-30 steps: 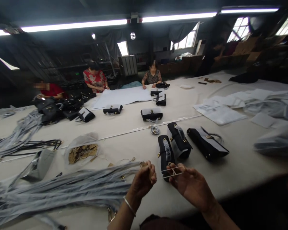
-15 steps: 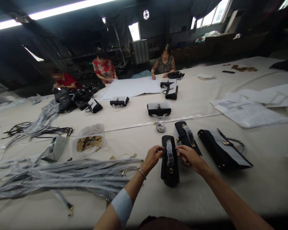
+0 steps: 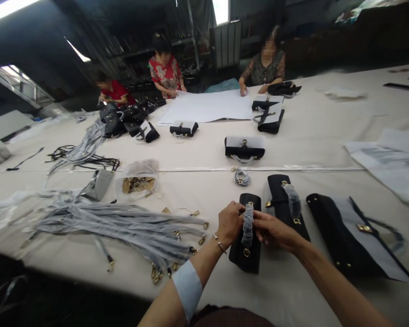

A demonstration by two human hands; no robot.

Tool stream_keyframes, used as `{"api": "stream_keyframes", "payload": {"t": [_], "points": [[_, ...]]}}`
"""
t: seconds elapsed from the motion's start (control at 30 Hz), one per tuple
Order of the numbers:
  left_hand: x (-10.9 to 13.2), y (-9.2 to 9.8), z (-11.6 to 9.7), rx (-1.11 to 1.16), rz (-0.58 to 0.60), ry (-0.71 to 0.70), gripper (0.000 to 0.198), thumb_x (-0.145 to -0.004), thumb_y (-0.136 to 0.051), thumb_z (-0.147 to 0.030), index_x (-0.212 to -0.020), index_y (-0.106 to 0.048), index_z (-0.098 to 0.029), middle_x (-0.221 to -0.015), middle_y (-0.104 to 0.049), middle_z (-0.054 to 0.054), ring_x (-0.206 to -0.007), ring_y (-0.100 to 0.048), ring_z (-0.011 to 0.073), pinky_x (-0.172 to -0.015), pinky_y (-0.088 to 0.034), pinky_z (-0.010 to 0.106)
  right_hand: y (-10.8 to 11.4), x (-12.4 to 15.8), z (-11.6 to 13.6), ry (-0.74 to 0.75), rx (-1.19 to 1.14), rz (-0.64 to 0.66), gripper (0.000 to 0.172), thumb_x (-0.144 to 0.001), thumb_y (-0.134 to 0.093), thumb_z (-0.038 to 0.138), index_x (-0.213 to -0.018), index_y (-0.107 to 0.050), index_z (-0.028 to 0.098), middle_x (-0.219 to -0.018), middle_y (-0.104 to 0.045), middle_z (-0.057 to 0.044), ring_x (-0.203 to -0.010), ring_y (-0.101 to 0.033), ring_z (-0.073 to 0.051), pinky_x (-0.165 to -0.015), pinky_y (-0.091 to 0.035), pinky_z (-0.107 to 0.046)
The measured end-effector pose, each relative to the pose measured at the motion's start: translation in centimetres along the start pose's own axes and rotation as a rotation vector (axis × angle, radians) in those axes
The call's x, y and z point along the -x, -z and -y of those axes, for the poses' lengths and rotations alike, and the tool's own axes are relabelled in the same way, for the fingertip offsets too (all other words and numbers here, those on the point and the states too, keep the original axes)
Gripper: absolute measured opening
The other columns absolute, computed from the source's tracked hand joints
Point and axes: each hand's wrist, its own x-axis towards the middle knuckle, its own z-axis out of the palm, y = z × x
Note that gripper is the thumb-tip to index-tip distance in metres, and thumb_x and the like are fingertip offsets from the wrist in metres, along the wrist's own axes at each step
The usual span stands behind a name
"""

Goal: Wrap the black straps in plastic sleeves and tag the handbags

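A small black handbag [image 3: 245,261] lies before me, with a plastic-wrapped handle [image 3: 247,227] and gold fittings. My left hand [image 3: 230,222] is closed at the left side of that handle, fingertips pinched against it. From the right, my right hand [image 3: 274,230] meets the same handle with thumb and forefinger together. Whatever thin thing the fingertips may hold is hidden by the handle and fingers. Just right of my right hand lies a second black handbag [image 3: 281,195], its handle also wrapped. Farther right, a larger black bag [image 3: 337,236] with a pale sheet over its front lies tilted.
Wrapped straps [image 3: 122,227] with gold clasps spread across the left. Behind them are a plastic bag of brown tags [image 3: 139,184] and a grey box-like object [image 3: 98,184]. A coiled strap [image 3: 241,177] and another handbag [image 3: 244,150] lie ahead. Several co-workers sit across the table.
My hands have come closer together, from either side of the handbag onto its handle. The camera view has shifted, so the table's things appear at different places.
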Motion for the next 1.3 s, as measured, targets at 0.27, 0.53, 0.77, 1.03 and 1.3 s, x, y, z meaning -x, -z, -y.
{"api": "stream_keyframes", "payload": {"t": [0.27, 0.53, 0.77, 1.03, 1.3], "points": [[0.1, 0.4, -0.5, -0.063, -0.023, -0.247, 0.01, -0.088, -0.059, -0.02, -0.081, -0.066, -0.021, -0.083, -0.064, 0.009, -0.074, -0.057, 0.0208, -0.071, -0.039, 0.03, -0.5, 0.0, -0.8, 0.005, 0.089, -0.072, 0.042, -0.082, -0.066, 0.038, -0.118, -0.058, 0.019, -0.057, -0.063, 0.002, -0.048, -0.054, -0.011, -0.044, -0.038, -0.018], [0.5, -0.4, -0.5, 0.234, -0.074, -0.012, 0.012, -0.083, -0.061, -0.022, -0.074, -0.068, -0.023, -0.079, -0.067, 0.006, -0.07, -0.056, 0.0189, -0.068, -0.04, 0.03, -0.6, 0.4, 0.3, -0.013, -0.129, -0.045, 0.033, -0.073, -0.08, 0.031, -0.101, -0.069, 0.018, -0.069, -0.064, 0.002, -0.054, -0.053, -0.007, -0.052, -0.041, -0.016], [0.5, -0.5, -1.8, 0.796, -0.074, 0.31, 0.007, -0.074, -0.064, -0.023, -0.073, -0.068, -0.018, -0.069, -0.066, 0.0, -0.067, -0.057, 0.0148, -0.066, -0.044, 0.026, 1.3, 0.2, 0.7, 0.052, 0.087, -0.028, 0.037, -0.073, -0.079, 0.034, -0.105, -0.073, 0.018, -0.081, -0.069, 0.0, -0.077, -0.062, -0.018, -0.074, -0.049, -0.027], [0.1, -1.1, -2.2, 1.208, -0.096, 0.547, 0.015, -0.064, -0.07, -0.024, -0.07, -0.06, -0.015, -0.063, -0.061, -0.001, -0.055, -0.051, 0.009, -0.052, -0.034, 0.02, 1.1, -0.3, 0.3, 0.096, 0.285, -0.2, 0.038, -0.077, -0.069, 0.048, -0.101, -0.075, 0.018, -0.073, -0.068, -0.001, -0.065, -0.059, -0.018, -0.06, -0.047, -0.027], [0.1, -1.3, -1.6, 1.399, -0.037, 0.678, 0.031, -0.059, -0.076, -0.024, -0.078, -0.052, -0.017, -0.071, -0.064, 0.001, -0.061, -0.059, 0.0103, -0.054, -0.038, 0.02, 1.0, 0.9, -1.3, 0.108, 0.243, -0.502, 0.046, -0.063, -0.078, 0.061, -0.081, -0.073, 0.019, -0.073, -0.07, -0.004, -0.067, -0.062, -0.022, -0.057, -0.049, -0.029]]}}
